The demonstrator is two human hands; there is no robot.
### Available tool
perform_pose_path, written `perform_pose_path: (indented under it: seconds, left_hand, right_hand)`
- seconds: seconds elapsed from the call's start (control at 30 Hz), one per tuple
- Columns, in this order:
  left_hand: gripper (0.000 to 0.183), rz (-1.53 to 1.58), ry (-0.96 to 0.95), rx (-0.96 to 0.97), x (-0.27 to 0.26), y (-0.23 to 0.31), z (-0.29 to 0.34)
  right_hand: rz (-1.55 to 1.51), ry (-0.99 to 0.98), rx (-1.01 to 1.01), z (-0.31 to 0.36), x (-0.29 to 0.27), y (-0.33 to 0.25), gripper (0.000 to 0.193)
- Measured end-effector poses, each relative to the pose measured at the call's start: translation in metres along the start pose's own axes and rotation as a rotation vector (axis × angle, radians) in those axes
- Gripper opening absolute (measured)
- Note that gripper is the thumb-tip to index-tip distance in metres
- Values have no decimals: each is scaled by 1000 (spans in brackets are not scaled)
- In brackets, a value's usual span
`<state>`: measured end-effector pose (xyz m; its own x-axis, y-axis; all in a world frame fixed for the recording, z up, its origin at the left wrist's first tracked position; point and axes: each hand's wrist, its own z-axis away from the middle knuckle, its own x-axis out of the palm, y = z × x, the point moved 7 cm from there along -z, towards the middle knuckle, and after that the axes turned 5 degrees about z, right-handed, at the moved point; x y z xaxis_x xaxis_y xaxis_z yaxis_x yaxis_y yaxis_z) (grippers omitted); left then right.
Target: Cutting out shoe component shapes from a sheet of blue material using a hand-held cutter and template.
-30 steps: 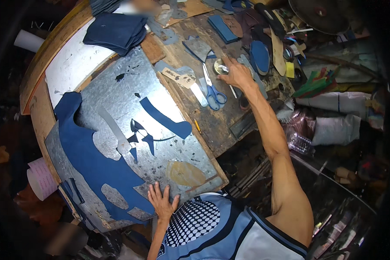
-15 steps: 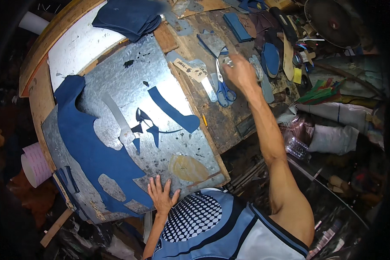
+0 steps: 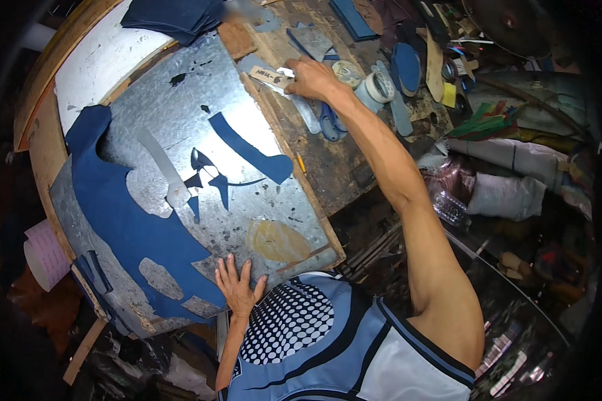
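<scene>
My right hand [image 3: 312,79] reaches over the wooden bench, its fingers closed on a small whitish thing I cannot make out. Just beside the fingers lies a tan cardboard pattern [image 3: 269,76]. Under the wrist are scissors with blue handles [image 3: 328,124], partly hidden. With fingers spread, my left hand [image 3: 237,287] rests flat at the near edge of the metal-topped board [image 3: 247,200], by a large blue sheet with cut-outs [image 3: 124,207], seemingly leather. A curved blue strip [image 3: 244,144], a long grey pattern piece [image 3: 159,164] and dark blue scraps [image 3: 222,190] lie on the board.
Two tape rolls [image 3: 380,87] stand right of my right hand. A stack of dark blue pieces [image 3: 170,20] sits at the far left. A yellow pencil stub [image 3: 301,163] lies by the board's edge. A blue sole-shaped piece [image 3: 405,69] and a fan [image 3: 508,25] are at far right.
My right hand has moved left across the bench, from beside the scissors to the cardboard pattern, uncovering the tape rolls. My left hand stays flat on the board. The whole view has shifted slightly.
</scene>
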<state>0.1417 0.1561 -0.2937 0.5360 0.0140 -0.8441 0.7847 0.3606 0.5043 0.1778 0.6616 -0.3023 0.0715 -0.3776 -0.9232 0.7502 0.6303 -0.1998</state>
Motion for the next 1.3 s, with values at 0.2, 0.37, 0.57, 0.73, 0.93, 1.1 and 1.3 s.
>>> perform_pose_path:
  seconds: [0.2, 0.37, 0.57, 0.73, 0.93, 1.1, 1.3]
  left_hand:
    - [55, 5, 4, -2, 3, -2, 0]
    - [56, -26, -12, -7, 1, -2, 0]
    - [55, -21, -11, 0, 0, 0, -2]
    - [55, -39, -32, -5, 0, 2, -5]
    - [55, -32, 1, 7, 0, 1, -4]
    - [56, -43, -2, 23, 0, -1, -4]
    - [55, -39, 58, 3, -7, -2, 5]
  right_hand:
    - [-55, 183, -48, 15, -25, 15, 52]
    - [-69, 183, 102, 93, -22, 39, 58]
    - [12, 141, 182, 152, 21, 24, 74]
    - [-100, 223, 208, 163, 18, 6, 74]
    - [-268, 158, 125, 174, 36, -26, 65]
    - [-242, 176, 1, 180, 44, -12, 62]
    - [-138, 235, 80, 173, 40, 0, 57]
